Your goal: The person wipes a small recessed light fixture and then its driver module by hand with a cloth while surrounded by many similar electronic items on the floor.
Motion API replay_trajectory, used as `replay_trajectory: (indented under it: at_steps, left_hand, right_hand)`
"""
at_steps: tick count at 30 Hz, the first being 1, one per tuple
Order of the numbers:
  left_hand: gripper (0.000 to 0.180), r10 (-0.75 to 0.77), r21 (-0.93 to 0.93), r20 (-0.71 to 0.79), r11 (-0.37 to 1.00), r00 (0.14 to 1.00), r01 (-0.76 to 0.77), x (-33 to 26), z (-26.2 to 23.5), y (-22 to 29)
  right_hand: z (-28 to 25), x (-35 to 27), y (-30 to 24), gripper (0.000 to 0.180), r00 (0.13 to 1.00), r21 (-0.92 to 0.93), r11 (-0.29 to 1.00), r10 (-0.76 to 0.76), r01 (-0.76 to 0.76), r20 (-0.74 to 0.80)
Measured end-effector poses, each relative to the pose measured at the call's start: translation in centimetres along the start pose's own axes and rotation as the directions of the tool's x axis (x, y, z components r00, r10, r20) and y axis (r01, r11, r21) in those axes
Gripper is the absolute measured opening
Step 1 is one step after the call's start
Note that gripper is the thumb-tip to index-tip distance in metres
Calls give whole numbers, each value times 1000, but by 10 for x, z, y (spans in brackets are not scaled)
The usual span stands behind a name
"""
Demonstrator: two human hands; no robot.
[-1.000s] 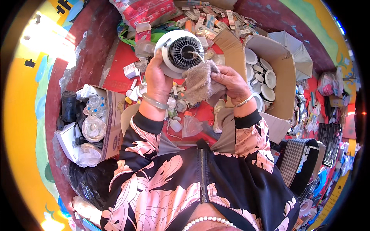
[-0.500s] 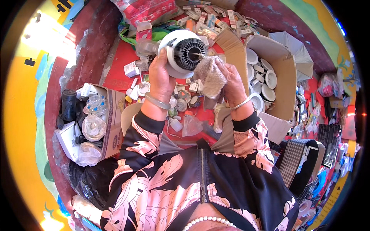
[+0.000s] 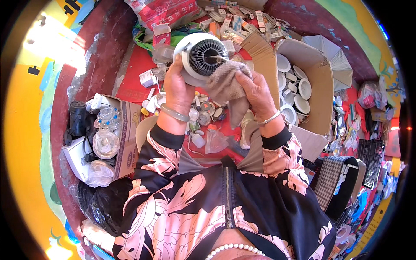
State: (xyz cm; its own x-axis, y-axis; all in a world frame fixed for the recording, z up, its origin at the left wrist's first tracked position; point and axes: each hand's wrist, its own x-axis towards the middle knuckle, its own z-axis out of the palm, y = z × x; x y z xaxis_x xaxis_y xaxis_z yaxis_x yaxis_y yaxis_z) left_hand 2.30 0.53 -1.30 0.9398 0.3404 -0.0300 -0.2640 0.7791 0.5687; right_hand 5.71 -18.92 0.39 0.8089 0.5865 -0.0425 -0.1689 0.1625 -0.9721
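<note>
Brown cloth (image 3: 227, 84), clamped in the right grip (image 3: 260, 93), partly hides the finned lamp (image 3: 201, 58) the left grip (image 3: 178, 86) clasps.

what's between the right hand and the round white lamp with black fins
A fuzzy grey-brown cloth, held by the right hand, lies between it and the lamp in the head view.

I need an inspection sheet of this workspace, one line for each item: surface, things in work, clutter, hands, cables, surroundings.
Surface: red sheet, much of it covered by small items.
Things in work: white lamp with black fins; grey-brown cloth at its lower right.
Clutter: small boxes; right carton with round white parts; left carton with mixed items.
Hands: left hand holds the lamp; right hand grips the cloth.
Cables: pale wire at the lamp's centre.
Surroundings: dark red wall; yellow painted area at left.
</note>
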Motion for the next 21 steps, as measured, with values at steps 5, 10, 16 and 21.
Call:
replay_trajectory:
  at_steps: [5, 10, 16, 21]
  left_hand:
    - [35, -5, 46, -7, 999, 1000, 6, -2, 4, -4]
    - [36, -1, 24, 4, 1000, 1000, 1, 0, 0, -2]
    - [37, -52, 13, 16, 999, 999, 52, -1, 0, -5]
    - [38, -71, 13, -9, 997, 997, 71, 1, -4, -13]
  right_hand:
    - [-6, 3, 5, 26, 997, 1, 999, 32, -32, -72]
    - [1, -2, 4, 29, 991, 378, 918, 88, -119, 99]
    - [2, 1, 9, 26, 999, 393, 918, 45, -52, 27]
    - [0, 2, 8, 25, 987, 340, 937, 123, -81, -104]
